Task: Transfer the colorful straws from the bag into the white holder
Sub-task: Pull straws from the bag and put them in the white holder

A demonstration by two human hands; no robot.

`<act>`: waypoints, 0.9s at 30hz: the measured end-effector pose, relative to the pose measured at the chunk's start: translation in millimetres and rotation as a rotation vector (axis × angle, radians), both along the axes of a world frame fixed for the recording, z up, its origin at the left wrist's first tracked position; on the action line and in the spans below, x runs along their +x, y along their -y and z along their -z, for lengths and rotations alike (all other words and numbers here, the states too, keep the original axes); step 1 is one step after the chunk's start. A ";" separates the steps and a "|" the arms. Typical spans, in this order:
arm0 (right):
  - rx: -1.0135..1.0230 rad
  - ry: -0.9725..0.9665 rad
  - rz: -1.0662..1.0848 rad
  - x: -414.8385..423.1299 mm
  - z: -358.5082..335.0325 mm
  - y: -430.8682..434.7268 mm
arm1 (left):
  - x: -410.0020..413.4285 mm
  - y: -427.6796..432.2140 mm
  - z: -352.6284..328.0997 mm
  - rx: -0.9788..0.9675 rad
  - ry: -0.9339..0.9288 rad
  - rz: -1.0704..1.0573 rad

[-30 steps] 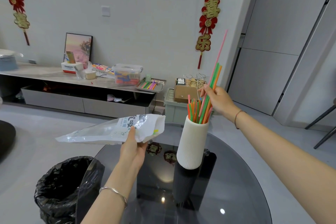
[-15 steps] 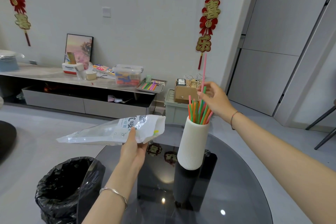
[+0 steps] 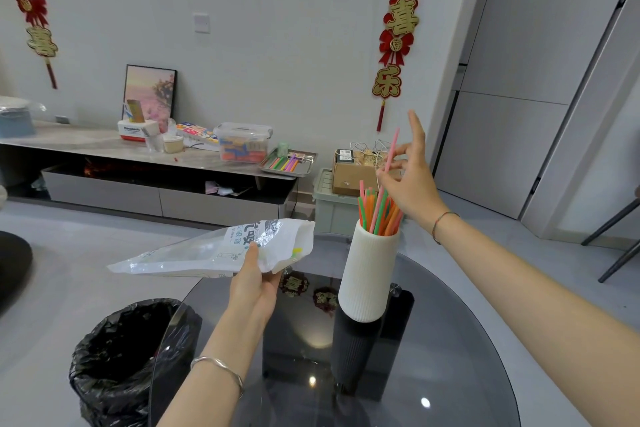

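**Straws stand in the holder as you hold the bag alongside**

Your left hand [image 3: 254, 282] grips the clear plastic bag [image 3: 207, 251] from below, thumb over its printed label. The bag lies nearly level, above the worktop's near-left edge, with its open mouth toward the white holder [image 3: 369, 274]. A trace of yellow and green shows through the plastic near the mouth.

The ribbed holder stands upright on the dark glass worktop [image 3: 450, 357], just right of the bag's mouth and apart from it. The colorful straws [image 3: 377, 213], orange, green, red and pink, fan out of its top. One pink straw [image 3: 392, 151] rises well above the rest.

Your right hand [image 3: 412, 180] hovers above and behind the holder with its fingers spread and straight, the forefinger pointing up. The tall pink straw passes between thumb and fingers. Whether they touch it cannot be told.

A bin lined in black plastic [image 3: 128, 357] sits on the floor beside the worktop's left edge. Behind it, a low cabinet [image 3: 104, 149] carries a clear lidded box [image 3: 244, 142] and a metal tray [image 3: 287, 163] of more straws. Your right hand partly hides a cardboard box [image 3: 349, 173] set on a pale green crate [image 3: 329, 204]. Red and gold hangings [image 3: 398, 38] decorate the wall.
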State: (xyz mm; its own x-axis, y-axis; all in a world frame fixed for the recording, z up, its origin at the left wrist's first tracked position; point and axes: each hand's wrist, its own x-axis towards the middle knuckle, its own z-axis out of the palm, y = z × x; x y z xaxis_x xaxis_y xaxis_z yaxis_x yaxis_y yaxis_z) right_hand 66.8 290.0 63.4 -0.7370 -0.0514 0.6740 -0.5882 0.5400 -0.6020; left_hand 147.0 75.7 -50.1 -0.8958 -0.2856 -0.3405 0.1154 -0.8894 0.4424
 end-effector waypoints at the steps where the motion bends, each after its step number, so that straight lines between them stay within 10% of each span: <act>1: -0.003 -0.026 0.002 -0.7 -1.9 0.3 | 0.1 0.0 -0.2 0.000 -0.001 -0.002; 11: 0.345 0.068 0.046 25.8 19.5 7.7 | 3.0 2.2 -5.3 -0.068 -0.024 0.032; 15: -0.075 -0.106 -0.113 63.5 49.0 50.9 | 4.3 7.5 -9.1 -0.190 -0.028 0.037; 22: -1.317 1.039 -0.288 73.7 118.6 120.5 | 10.4 14.3 -18.3 -0.852 0.006 0.053; 27: -1.607 1.167 -0.478 76.2 139.2 138.5 | 17.8 15.3 -21.6 -1.108 -0.117 0.086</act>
